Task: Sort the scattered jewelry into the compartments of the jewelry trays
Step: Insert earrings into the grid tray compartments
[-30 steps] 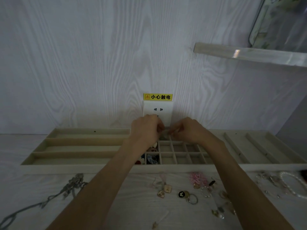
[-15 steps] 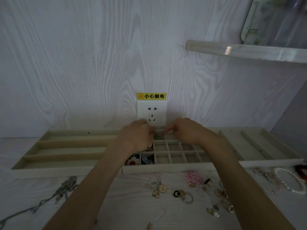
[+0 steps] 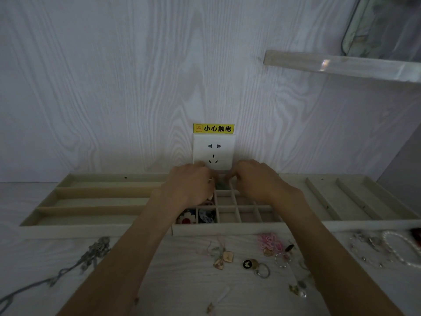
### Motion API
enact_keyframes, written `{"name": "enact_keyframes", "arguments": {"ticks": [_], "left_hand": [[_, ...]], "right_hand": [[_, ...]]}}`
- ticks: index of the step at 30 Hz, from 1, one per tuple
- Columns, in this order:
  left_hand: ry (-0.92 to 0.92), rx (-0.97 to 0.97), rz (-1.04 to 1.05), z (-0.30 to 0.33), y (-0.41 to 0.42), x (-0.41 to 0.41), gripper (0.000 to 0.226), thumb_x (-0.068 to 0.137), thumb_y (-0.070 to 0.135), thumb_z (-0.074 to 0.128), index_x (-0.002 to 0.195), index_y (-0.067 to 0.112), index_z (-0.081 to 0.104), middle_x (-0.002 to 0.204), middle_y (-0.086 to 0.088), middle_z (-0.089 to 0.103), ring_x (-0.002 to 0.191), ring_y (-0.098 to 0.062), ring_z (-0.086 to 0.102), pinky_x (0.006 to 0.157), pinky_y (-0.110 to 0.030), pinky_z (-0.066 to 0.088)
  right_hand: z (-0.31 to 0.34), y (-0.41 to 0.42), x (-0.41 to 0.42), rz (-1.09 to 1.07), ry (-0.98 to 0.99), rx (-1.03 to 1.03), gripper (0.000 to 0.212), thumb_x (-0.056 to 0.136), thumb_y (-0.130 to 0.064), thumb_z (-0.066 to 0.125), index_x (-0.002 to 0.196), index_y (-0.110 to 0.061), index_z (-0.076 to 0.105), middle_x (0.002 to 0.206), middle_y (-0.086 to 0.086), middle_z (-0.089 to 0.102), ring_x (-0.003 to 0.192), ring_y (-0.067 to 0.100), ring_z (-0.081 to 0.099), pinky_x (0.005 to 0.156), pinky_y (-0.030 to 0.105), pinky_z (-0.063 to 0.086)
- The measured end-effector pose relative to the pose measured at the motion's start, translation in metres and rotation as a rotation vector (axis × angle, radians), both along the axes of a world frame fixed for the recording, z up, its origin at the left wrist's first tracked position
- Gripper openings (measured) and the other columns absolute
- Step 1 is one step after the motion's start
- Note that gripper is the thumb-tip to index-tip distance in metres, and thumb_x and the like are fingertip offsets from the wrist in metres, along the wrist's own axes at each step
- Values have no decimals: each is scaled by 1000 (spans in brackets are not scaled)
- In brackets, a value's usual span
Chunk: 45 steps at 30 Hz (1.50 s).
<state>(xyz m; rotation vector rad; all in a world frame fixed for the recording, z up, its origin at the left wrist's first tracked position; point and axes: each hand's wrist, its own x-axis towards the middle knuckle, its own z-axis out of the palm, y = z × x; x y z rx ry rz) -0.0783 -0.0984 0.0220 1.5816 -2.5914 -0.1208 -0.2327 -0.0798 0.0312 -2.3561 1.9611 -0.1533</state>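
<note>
1. Head view showed, at far left on the worktop (image 3: 68, 293), a dark chain necklace (image 3: 91, 256) trailing toward the near edge, unsorted and well apart from my hands.
2. Behind it lay the left tray (image 3: 41, 220) with its long lanes; I saw nothing in them, and I judged those lanes suited to necklaces.
3. My left hand (image 3: 189, 188) sat over the rear-left cells of the grid tray (image 3: 227, 229), fingers curled inward toward the gap between my hands. Whether it actually gripped anything I could not tell.
4. Between the hands, over a rear cell, a small greenish piece (image 3: 220, 184) showed dimly; I took it for the item being settled in, but it was too dark to name.
5. In the grid tray's front-left cells lay a flower brooch (image 3: 186, 218) and, in the next cell, a blue-and-white piece (image 3: 206, 216). The cells right of those looked bare.
6. My right hand (image 3: 257, 181) mirrored the left, fingertips bent down at the same rear cell; its grip was hidden too.
7. On the worktop in front lay two small pendants (image 3: 224, 258), a black round charm (image 3: 247, 263), a ring (image 3: 263, 271) and a pink beaded piece (image 3: 270, 242).
8. At right, the right tray (image 3: 364, 222) with angled lanes held nothing I could see; a pearl bracelet (image 3: 401, 249) lay before it.
</note>
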Motion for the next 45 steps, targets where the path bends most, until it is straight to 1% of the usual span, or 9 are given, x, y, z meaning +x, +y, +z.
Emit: {"name": "enact_keyframes", "arguments": {"ticks": [2, 5, 11, 15, 23, 29, 34, 37, 45], "left_hand": [[5, 21, -2, 2, 0, 1, 38, 98, 30, 33, 133, 37, 47, 134, 1, 45, 118, -23, 49, 78, -30, 33], [-7, 46, -17, 2, 1, 3, 37, 98, 31, 32, 130, 38, 49, 126, -1, 47, 112, -24, 51, 75, -30, 33], [-3, 41, -29, 1, 2, 1, 38, 98, 27, 30, 129, 36, 51, 121, -2, 47, 108, -23, 52, 73, -30, 33], [7, 23, -26, 3, 2, 2, 39, 99, 28, 29, 132, 39, 47, 128, 0, 46, 113, -23, 51, 74, -28, 32], [106, -76, -6, 6, 9, 9, 38, 97, 32, 38, 135, 33, 44, 124, 1, 47, 109, -21, 52, 74, -30, 35], [239, -167, -28, 10, 53, 24, 22, 93, 32, 48, 108, 33, 65, 93, 12, 55, 83, -10, 55, 65, -26, 36], [252, 9, -93, 9, 101, 35, 16, 90, 38, 54, 100, 39, 66, 89, 19, 60, 73, 0, 51, 59, -17, 37], [228, 99, -144, 3, 116, 36, 18, 90, 31, 55, 101, 40, 66, 90, 20, 60, 75, 2, 53, 65, -18, 44], [258, 223, -160, -8, 126, 30, 21, 89, 29, 57, 103, 40, 67, 97, 21, 63, 81, 0, 56, 73, -24, 48]], "right_hand": [[4, 0, -3, -16, -61, -57, 40, 87, -4, 45, 110, -29, 67, 123, 2, 57, 110, 20, 53, 82, 30, 36], [6, 2, -2, -1, -67, -31, 41, 86, -3, 45, 105, -31, 69, 121, 1, 57, 107, 19, 53, 78, 27, 34], [5, 3, 4, -3, -13, 65, 39, 91, -9, 44, 119, -30, 63, 131, 1, 53, 118, 21, 49, 97, 35, 37], [6, 3, 5, -11, -43, 33, 40, 90, -9, 42, 115, -28, 65, 124, 2, 57, 111, 22, 52, 85, 32, 37], [21, 17, 4, 14, -107, 8, 34, 94, -14, 42, 117, -27, 64, 128, 1, 54, 110, 19, 54, 84, 30, 41], [30, 70, -5, 197, -251, 89, 24, 92, -18, 53, 108, -28, 68, 87, -15, 57, 81, 7, 55, 80, 28, 50], [16, 111, -13, 229, -189, 244, 17, 86, -28, 63, 101, -31, 71, 81, -19, 60, 76, -1, 57, 70, 16, 48], [5, 119, -16, 155, -110, 208, 23, 82, -40, 67, 104, -34, 69, 84, -18, 60, 78, -3, 57, 74, 20, 49], [-9, 131, -14, 132, -240, 106, 6, 80, -30, 70, 85, -29, 73, 80, -10, 65, 73, 3, 59, 69, 26, 50]]}}
